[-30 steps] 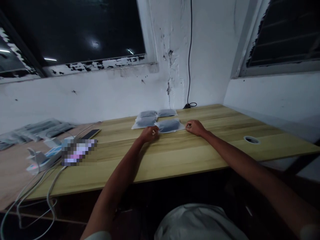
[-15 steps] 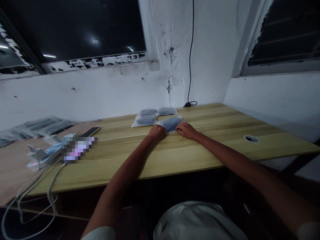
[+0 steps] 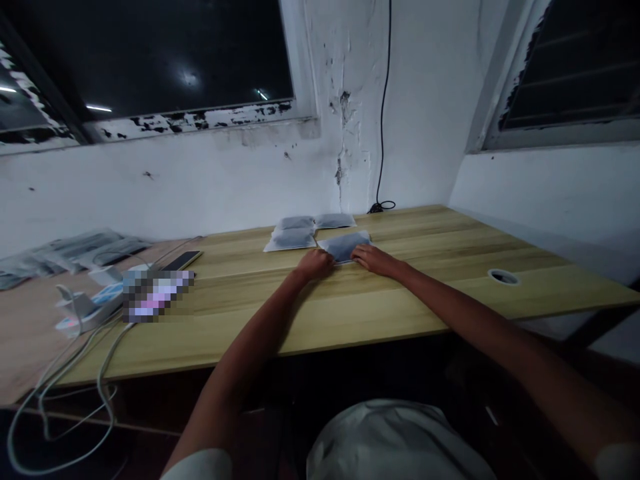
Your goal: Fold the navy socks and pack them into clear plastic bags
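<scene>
From here, the left hand [image 3: 317,265] and right hand [image 3: 370,259] rest curled fingers on the nearest packet [image 3: 344,245], grasping or not I can't tell; light, even pressure should keep it flat.

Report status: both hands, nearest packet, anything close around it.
Left hand at near-left corner of packet; right hand on its near right part. Packet on table. Other packets close behind and left.
</scene>
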### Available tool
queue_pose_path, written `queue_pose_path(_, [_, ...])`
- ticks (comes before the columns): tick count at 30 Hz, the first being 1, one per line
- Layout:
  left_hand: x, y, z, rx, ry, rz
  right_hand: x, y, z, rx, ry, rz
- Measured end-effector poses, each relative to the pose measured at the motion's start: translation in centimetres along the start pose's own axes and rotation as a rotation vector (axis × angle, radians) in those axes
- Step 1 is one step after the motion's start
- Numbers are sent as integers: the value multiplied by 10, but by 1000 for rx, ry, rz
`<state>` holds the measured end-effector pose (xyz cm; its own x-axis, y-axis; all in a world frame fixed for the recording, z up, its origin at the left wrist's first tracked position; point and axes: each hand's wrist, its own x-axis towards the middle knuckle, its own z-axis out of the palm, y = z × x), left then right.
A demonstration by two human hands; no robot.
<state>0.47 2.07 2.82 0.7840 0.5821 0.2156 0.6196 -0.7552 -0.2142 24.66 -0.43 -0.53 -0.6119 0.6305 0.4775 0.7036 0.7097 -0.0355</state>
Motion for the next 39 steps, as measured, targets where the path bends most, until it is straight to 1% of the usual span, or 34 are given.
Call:
queue_pose_path(4, [1, 8, 3, 46, 11, 11, 0, -5, -2, -15, 7, 4])
queue_pose_path(8, [4, 12, 5, 51, -17, 20, 2, -8, -4, -51, 1, 72])
queue_pose_path(12, [5, 5, 2, 0, 37, 43, 5, -8, -5, -90, 10, 151])
queue_pose_path(15, [4, 0, -4, -31, 77, 36, 4, -2, -5, -84, 36, 156])
queue_pose_path(21, [0, -8, -13, 0, 74, 15, -4, 16, -6, -54, 55, 162])
queue_pose_path(25, [-5, -21, -14, -29, 90, -42, -12, 28, -13, -34, 41, 187])
queue_pose_path(28, [-10, -26, -13, -35, 98, -52, -18, 31, -18, -19, 42, 210])
queue_pose_path(31, [-15, -25, -12, -3, 105, -55, -22, 28, -20, 21, 39, 217])
queue_pose_path(34, [-18, -22, -11, -6, 142, -60, -22, 21, -22, 36, 41, 231])
queue_pose_path(37, [-18, -17, -11, -28, 191, -94, -18, 8, -25, -34, 121, 215])
queue_pose_path(39, [-15, -10, -12, -21, 216, -128, -14, -3, -25, -60, 189, 143])
